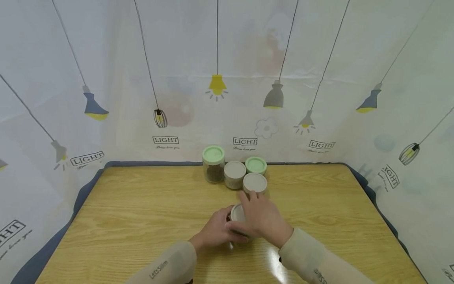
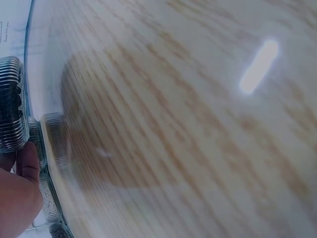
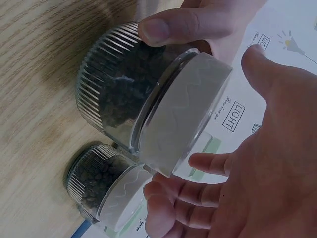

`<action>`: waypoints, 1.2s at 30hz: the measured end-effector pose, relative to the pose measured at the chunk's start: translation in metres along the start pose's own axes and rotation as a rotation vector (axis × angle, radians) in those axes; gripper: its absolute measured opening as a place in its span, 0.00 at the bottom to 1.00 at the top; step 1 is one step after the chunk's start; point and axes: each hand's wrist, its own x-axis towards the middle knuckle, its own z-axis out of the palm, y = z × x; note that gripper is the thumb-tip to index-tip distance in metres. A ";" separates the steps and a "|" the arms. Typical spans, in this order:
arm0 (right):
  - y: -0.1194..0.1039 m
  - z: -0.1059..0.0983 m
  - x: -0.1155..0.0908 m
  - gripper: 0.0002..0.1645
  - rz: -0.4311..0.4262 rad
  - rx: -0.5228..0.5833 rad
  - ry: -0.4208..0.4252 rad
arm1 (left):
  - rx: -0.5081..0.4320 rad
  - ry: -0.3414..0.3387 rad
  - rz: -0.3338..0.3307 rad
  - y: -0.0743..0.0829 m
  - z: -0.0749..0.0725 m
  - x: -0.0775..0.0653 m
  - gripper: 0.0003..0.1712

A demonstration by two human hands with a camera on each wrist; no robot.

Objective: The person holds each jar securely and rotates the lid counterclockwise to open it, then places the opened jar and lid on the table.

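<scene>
My left hand (image 1: pixel 214 232) grips a ribbed glass jar (image 3: pixel 124 84) round its side, with the thumb across the glass. Small dark pieces like beans fill part of it. A whitish lid (image 1: pixel 237 213) covers its mouth. In the right wrist view the jar is tilted. My right hand (image 3: pixel 277 148) is spread around the lid. Its thumb stands apart from the rim, and its fingers are at the lid's lower edge; whether they touch is unclear. In the left wrist view, the jar (image 2: pixel 11 104) and left fingers (image 2: pixel 30 163) show only at the edge.
Behind the hands stand a tall green-lidded jar (image 1: pixel 213 165), two whitish-lidded jars (image 1: pixel 235 170) (image 1: pixel 255 182) and a lower green-lidded jar (image 1: pixel 255 163). They stand close together near the back edge of the wooden table (image 1: pixel 142 205). A printed cloth (image 1: pixel 198 118) surrounds the table.
</scene>
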 end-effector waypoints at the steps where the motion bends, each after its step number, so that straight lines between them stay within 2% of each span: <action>1: 0.000 0.000 0.000 0.53 0.000 0.002 -0.002 | -0.004 0.001 0.000 0.000 0.000 0.000 0.45; 9: 0.000 0.000 0.001 0.47 -0.042 0.020 -0.039 | 0.000 0.010 -0.001 0.002 0.000 0.001 0.46; 11: 0.003 0.000 0.003 0.45 -0.075 0.032 -0.049 | 0.016 0.014 -0.006 0.001 0.000 0.001 0.47; 16: 0.007 -0.006 0.005 0.41 -0.184 0.076 -0.135 | 0.075 0.030 -0.019 0.001 0.000 0.001 0.51; 20: 0.008 -0.011 0.004 0.49 -0.230 0.113 -0.182 | 0.076 0.040 -0.026 0.000 0.002 0.003 0.50; 24: 0.009 -0.016 0.003 0.58 -0.224 0.117 -0.200 | 0.064 0.040 -0.003 -0.001 0.005 0.007 0.48; 29: 0.004 -0.019 0.000 0.56 -0.174 0.079 -0.119 | 0.044 0.028 0.019 -0.001 0.005 0.008 0.47; 32: 0.000 -0.018 0.000 0.50 -0.117 0.051 -0.045 | 0.024 0.023 0.006 0.000 0.004 0.007 0.47; 36: -0.001 -0.015 -0.001 0.44 -0.065 0.003 0.015 | 0.011 0.031 0.013 0.001 0.005 0.005 0.47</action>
